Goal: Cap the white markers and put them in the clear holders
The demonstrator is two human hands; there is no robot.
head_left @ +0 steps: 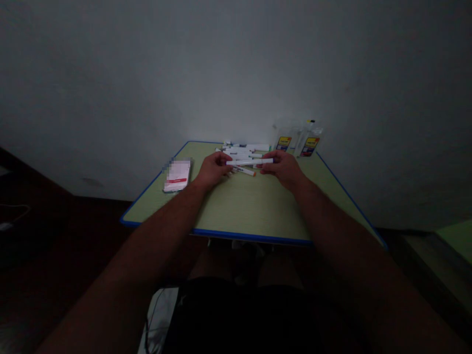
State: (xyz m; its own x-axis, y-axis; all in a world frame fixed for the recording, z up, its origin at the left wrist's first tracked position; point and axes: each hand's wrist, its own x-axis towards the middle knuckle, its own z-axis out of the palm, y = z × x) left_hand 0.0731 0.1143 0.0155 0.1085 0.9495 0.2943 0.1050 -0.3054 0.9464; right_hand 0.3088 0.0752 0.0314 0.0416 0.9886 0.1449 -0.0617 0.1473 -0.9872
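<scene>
A white marker with purple ends point(250, 162) lies level between my two hands, above the table. My left hand point(215, 169) pinches its left end. Its right end is in the fingers of my right hand point(282, 167). Behind and below it, several white markers point(239, 153) are heaped near the wall, some with green or dark ends. One marker with an orange end point(246, 170) sticks out of the heap toward me, just under the held one.
The light green table point(250, 206) has a blue edge. A phone with a lit screen point(178, 175) lies at the left. Clear plastic pouches with yellow labels point(309, 145) stand at the back right, against the wall point(236, 69).
</scene>
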